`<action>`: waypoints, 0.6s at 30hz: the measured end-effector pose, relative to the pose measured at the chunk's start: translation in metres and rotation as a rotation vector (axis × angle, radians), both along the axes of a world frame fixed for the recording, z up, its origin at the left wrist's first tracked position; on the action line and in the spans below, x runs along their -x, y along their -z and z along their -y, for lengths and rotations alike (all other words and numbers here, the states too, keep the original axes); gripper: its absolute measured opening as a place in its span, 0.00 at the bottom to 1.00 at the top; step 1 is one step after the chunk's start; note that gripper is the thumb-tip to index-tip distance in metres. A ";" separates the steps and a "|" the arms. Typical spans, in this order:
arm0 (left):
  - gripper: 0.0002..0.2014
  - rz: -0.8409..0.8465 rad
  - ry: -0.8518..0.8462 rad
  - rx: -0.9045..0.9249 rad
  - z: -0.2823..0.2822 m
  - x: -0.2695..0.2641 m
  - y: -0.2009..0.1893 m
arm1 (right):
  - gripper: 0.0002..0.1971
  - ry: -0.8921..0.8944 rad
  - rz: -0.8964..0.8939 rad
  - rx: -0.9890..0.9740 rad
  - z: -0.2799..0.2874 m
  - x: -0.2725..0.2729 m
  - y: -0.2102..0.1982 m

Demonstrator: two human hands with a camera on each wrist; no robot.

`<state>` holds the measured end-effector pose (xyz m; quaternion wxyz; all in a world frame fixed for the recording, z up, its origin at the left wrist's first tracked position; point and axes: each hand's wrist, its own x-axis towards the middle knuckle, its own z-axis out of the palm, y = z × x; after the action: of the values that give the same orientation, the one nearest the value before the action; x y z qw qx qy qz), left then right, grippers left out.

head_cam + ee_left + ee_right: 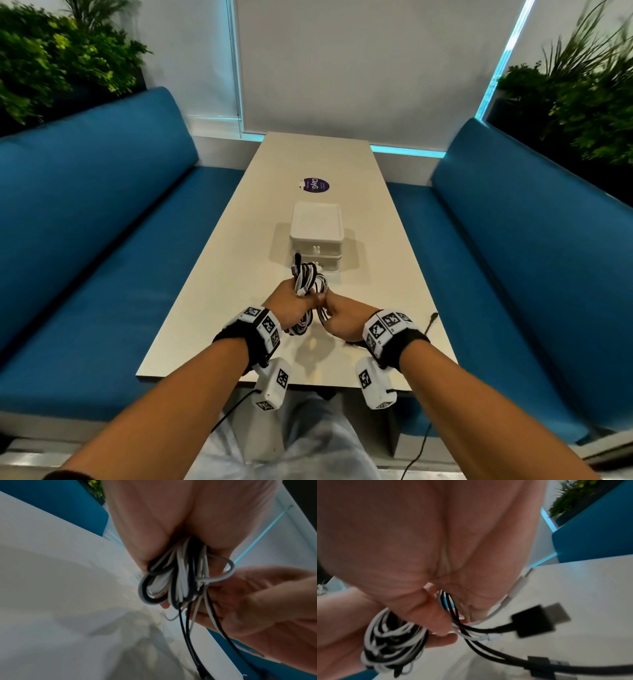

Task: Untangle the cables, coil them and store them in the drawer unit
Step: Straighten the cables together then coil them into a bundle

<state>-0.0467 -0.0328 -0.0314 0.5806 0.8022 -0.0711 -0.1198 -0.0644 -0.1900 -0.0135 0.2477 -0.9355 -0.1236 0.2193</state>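
A bundle of black and white cables (307, 284) is held above the near half of the table (239, 274). My left hand (293, 303) grips the looped bundle (171, 582) in its fist. My right hand (337, 313) pinches loose strands (453, 615) right beside it, with black plugs (537, 620) and a white plug (520, 584) dangling from it. The white drawer unit (315, 236) stands just beyond the hands at the table's middle, with both drawers looking shut.
A black cable end (432, 318) lies near the table's right edge. A purple round sticker (315, 185) sits beyond the drawer unit. Blue benches (102, 240) flank the table on both sides, with plants (51, 58) behind them.
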 end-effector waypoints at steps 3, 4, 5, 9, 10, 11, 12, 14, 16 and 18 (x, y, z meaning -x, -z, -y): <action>0.02 0.013 -0.024 -0.019 0.001 0.002 -0.001 | 0.35 0.017 -0.002 0.070 0.000 -0.001 0.007; 0.03 0.022 -0.031 -0.028 0.001 0.002 -0.002 | 0.33 0.015 0.008 0.083 -0.001 0.000 0.008; 0.04 0.026 -0.043 -0.040 0.001 0.003 -0.003 | 0.31 0.012 0.024 0.076 -0.002 0.000 0.010; 0.10 0.022 -0.058 -0.036 0.002 0.003 -0.004 | 0.23 0.005 0.110 0.001 -0.002 0.000 0.020; 0.11 0.024 -0.050 -0.045 0.003 0.003 -0.004 | 0.21 0.004 0.137 0.028 -0.001 -0.001 0.024; 0.12 0.024 -0.046 -0.058 0.003 0.002 -0.004 | 0.21 0.012 0.153 0.057 -0.001 -0.002 0.027; 0.12 0.027 -0.039 -0.067 0.004 0.002 -0.003 | 0.21 0.014 0.168 0.081 0.000 -0.003 0.029; 0.13 0.051 -0.023 -0.074 0.005 0.004 -0.005 | 0.21 0.015 0.184 0.084 0.001 -0.003 0.030; 0.12 0.086 -0.022 -0.084 0.007 0.007 -0.009 | 0.23 0.040 0.147 -0.003 0.002 0.002 0.023; 0.08 0.092 -0.059 -0.069 0.007 0.005 -0.012 | 0.25 0.066 0.084 -0.068 0.001 0.008 0.014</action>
<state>-0.0522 -0.0402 -0.0196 0.5520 0.8281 -0.0700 -0.0679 -0.0721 -0.1911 -0.0275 0.2811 -0.9385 -0.1104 0.1674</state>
